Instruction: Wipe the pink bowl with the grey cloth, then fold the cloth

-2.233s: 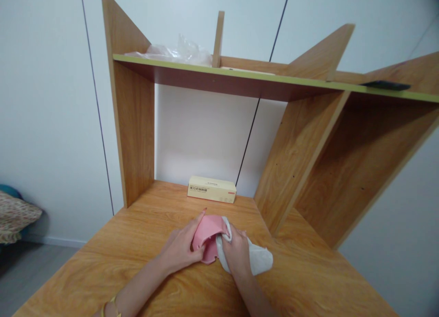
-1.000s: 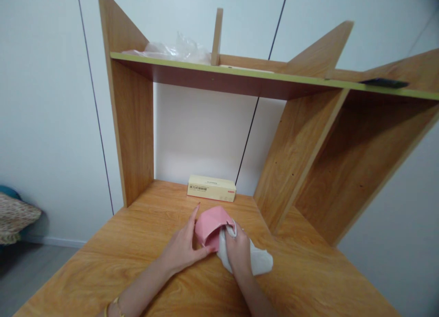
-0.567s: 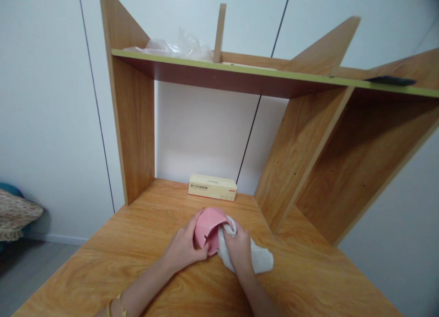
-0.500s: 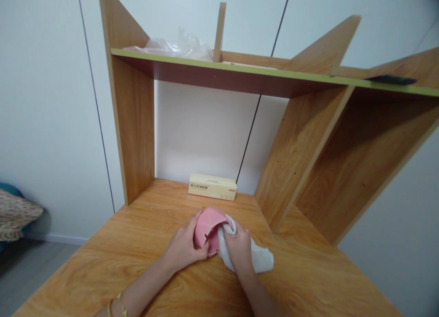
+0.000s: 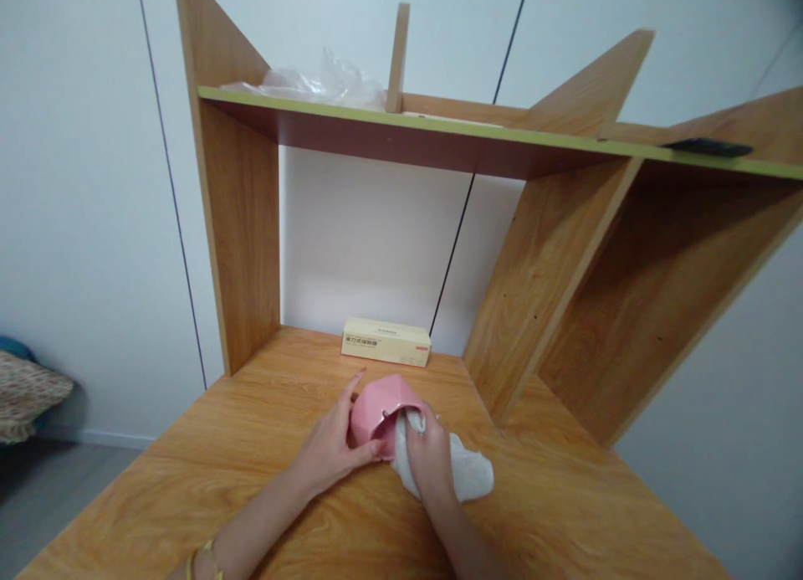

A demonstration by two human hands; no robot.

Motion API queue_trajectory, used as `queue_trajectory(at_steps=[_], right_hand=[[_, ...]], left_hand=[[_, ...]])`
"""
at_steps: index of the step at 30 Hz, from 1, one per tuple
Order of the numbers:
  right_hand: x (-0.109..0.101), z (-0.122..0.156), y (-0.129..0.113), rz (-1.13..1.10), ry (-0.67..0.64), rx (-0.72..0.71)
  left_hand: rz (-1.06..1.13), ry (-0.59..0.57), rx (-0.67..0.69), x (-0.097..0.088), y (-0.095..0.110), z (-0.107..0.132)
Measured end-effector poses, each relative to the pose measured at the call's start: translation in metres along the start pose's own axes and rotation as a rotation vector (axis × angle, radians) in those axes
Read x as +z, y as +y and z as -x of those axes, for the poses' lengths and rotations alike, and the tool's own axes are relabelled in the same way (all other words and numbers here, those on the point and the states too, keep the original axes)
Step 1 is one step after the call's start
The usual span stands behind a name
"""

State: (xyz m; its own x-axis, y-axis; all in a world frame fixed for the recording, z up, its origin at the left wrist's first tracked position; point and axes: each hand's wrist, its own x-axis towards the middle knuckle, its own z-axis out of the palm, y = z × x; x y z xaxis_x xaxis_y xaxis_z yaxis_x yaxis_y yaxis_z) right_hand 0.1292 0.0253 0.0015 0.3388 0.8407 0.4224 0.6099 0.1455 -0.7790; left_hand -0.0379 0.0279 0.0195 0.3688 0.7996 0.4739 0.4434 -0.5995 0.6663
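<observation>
A pink bowl (image 5: 375, 408) rests tilted on the wooden desk (image 5: 251, 446), its opening turned toward me. My left hand (image 5: 329, 450) is closed round the bowl's left side, thumb at the lower rim. My right hand (image 5: 430, 460) grips a white cloth (image 5: 472, 474) and presses a bunched part of it into the bowl's opening. The rest of the cloth trails on the desk to the right of that hand.
A long cream box (image 5: 386, 341) lies at the back of the desk against the white wall. A wooden hutch (image 5: 244, 228) rises behind, with crumpled clear plastic (image 5: 319, 84) and a dark flat object (image 5: 708, 147) on its shelf. A patterned cushion (image 5: 28, 393) lies far left.
The bowl has been turned in my left hand, its rounded outside now facing up more. My right hand keeps the cloth pushed into it and has shifted slightly left.
</observation>
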Motion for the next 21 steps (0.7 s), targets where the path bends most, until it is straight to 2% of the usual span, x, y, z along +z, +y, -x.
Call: queue_trajectory(at_steps=[3,7,10,16,21], right_hand=[[0.001,-0.001,0.003,-0.047,-0.012,0.002],[0.002,-0.005,0.006,-0.075,-0.005,-0.018],[0.001,-0.008,0.005,0.013,-0.007,-0.070],[-0.005,-0.005,0.000,0.254,-0.018,-0.131],[-0.004,-0.004,0.001,0.128,-0.092,-0.125]], left_hand=[[0.020,-0.019,0.053,0.007,0.002,0.001],[0.010,0.021,0.076,0.009,0.004,0.000],[-0.037,0.026,0.083,0.005,0.003,-0.001],[-0.157,-0.036,0.121,-0.002,0.005,-0.001],[-0.221,-0.050,0.080,-0.003,0.005,-0.001]])
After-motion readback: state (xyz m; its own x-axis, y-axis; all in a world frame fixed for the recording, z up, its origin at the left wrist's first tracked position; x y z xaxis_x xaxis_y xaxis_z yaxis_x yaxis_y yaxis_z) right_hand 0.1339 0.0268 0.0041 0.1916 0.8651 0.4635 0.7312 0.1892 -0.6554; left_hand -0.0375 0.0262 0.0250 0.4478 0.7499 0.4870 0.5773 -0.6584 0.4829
